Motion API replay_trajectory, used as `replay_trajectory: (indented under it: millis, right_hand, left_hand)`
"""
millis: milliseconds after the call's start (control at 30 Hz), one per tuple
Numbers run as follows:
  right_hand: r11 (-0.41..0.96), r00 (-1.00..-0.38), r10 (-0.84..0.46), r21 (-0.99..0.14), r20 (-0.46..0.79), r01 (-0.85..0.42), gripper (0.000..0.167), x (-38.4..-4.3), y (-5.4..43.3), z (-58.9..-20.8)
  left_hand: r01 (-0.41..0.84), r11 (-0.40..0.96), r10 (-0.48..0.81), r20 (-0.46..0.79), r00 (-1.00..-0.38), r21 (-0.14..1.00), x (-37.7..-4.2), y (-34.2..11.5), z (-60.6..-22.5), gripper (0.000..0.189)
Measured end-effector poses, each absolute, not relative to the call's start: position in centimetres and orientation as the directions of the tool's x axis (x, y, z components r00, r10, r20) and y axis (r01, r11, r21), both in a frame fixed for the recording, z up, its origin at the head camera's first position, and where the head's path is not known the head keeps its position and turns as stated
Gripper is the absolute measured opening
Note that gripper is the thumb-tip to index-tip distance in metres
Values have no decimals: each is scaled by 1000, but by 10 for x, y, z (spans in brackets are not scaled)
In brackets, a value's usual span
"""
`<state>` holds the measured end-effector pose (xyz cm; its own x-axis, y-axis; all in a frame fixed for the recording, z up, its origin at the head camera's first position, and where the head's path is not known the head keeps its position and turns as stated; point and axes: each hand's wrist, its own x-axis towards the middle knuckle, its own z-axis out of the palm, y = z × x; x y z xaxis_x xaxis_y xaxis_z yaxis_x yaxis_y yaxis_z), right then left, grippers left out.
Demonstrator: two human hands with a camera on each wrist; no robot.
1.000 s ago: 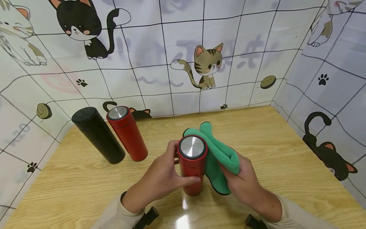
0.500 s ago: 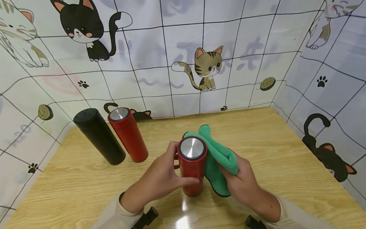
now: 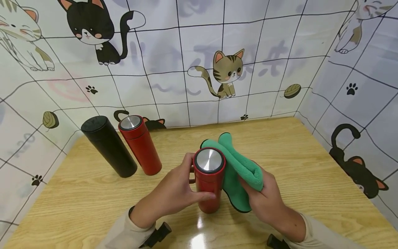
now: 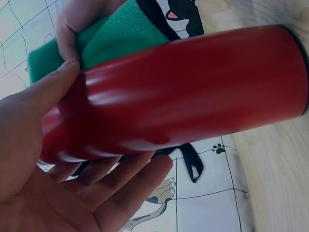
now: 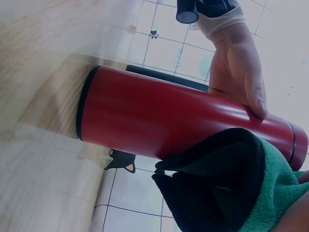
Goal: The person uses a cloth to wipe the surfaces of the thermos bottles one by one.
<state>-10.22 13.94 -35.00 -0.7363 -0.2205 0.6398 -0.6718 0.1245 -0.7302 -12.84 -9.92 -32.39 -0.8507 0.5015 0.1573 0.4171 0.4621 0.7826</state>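
Note:
A red thermos (image 3: 210, 183) with a silver lid stands upright near the front middle of the table. My left hand (image 3: 175, 192) grips it from the left, thumb across its front and fingers behind it. My right hand (image 3: 264, 193) holds a folded green cloth (image 3: 236, 173) with dark edging against the right side of the thermos. In the left wrist view the red thermos (image 4: 193, 92) lies between thumb and fingers, with the green cloth (image 4: 116, 36) at its far side. The right wrist view shows the dark underside of the cloth (image 5: 217, 188) against the thermos (image 5: 159, 113).
A black thermos (image 3: 109, 147) and a second red thermos (image 3: 141, 145) stand side by side at the back left of the wooden table (image 3: 289, 155). White sheets (image 3: 161, 52) printed with cats and grid lines rise behind and at both sides.
The right hand and the green cloth shift very slightly back and forth beside the thermos. The left hand keeps its grip, and the other thermoses stay in place.

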Motion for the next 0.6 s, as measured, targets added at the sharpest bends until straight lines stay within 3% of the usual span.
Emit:
replay_trajectory:
  millis: [333, 600]
  right_hand:
    - [93, -714, -224, -715, 663, -693, 52, -103, 139, -350]
    - [128, -787, -263, -788, 559, -602, 51, -102, 141, -350]
  left_hand:
    - [422, 439, 513, 164, -842, 793, -129, -102, -325, 91]
    - [425, 424, 505, 181, -844, 799, -125, -102, -329, 94]
